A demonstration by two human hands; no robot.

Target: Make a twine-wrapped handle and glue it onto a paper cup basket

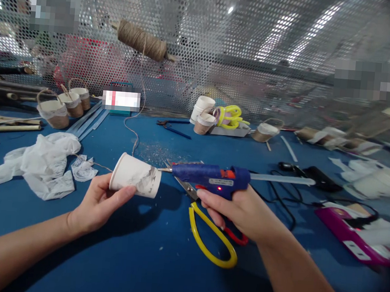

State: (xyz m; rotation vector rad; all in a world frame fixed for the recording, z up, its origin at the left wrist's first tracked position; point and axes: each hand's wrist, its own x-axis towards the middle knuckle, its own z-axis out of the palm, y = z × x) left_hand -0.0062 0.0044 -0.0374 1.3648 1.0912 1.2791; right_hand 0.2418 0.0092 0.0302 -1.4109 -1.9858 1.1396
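Observation:
My left hand (101, 201) grips a white paper cup (135, 176), held on its side above the blue table, its base pointing right. My right hand (240, 210) is wrapped round the handle of a blue glue gun (209, 176) with a red light lit. Its nozzle points left and touches the cup's bottom edge. A clear glue stick (282, 179) sticks out of the gun's back. Thin twine (133, 134) runs from near the cup up to a spool (142, 40) on the mesh wall.
Yellow-handled scissors (208, 237) lie under the gun. Crumpled white plastic (41, 161) is at left, twine-wrapped cups with handles (61, 106) behind it. More cups (204, 115), blue pliers (172, 127), black cables (301, 172) and a magenta box (353, 235) lie around.

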